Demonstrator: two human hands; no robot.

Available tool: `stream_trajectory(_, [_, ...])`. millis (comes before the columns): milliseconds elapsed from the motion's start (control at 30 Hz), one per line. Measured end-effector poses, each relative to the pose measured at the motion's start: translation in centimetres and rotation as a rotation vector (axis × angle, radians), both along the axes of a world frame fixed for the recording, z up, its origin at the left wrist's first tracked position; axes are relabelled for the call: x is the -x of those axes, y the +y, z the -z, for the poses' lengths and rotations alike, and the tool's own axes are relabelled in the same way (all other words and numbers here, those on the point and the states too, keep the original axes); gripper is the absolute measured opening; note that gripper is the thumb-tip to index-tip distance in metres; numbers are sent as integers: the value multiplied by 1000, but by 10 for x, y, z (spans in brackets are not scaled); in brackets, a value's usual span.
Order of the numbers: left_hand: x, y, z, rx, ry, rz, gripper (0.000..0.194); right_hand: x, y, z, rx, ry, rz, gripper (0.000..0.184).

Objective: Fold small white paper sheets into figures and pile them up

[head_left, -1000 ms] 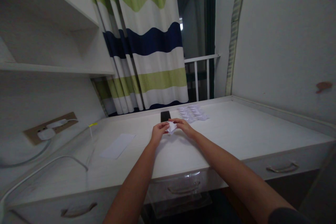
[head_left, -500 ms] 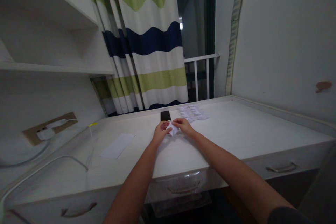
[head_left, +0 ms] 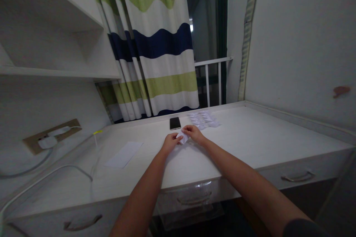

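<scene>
A small folded white paper sits between my hands just above the white desk. My left hand pinches its left side, and my right hand holds its upper right side. A black smartphone lies just beyond my hands, apart from them. To the right of it is a flat group of small folded white papers. A plain white paper sheet lies left of my left hand.
A white shelf overhangs the left, above a wall socket panel with plugged-in white adapters and a cable. A striped curtain and a white railing stand behind the desk. Drawers with metal handles line its front.
My hands have shifted slightly down and away from the phone, leaving it fully visible. The folded paper stays between them, and its folded shape looks slightly different.
</scene>
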State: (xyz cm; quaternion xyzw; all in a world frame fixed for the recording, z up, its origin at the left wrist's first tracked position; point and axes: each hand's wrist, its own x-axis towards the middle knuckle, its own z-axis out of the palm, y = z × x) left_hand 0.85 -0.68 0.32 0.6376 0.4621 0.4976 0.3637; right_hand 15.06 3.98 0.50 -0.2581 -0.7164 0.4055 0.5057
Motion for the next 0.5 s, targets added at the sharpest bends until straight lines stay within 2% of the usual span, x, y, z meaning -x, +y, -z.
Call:
stream_trajectory(300, [5, 1, -5, 15, -186, -100, 34, -3, -5, -5, 93, -14, 30, 27])
stream_trajectory(500, [3, -1, -6, 81, -294, -59, 36, -5, 0, -5, 81, -8, 28, 27])
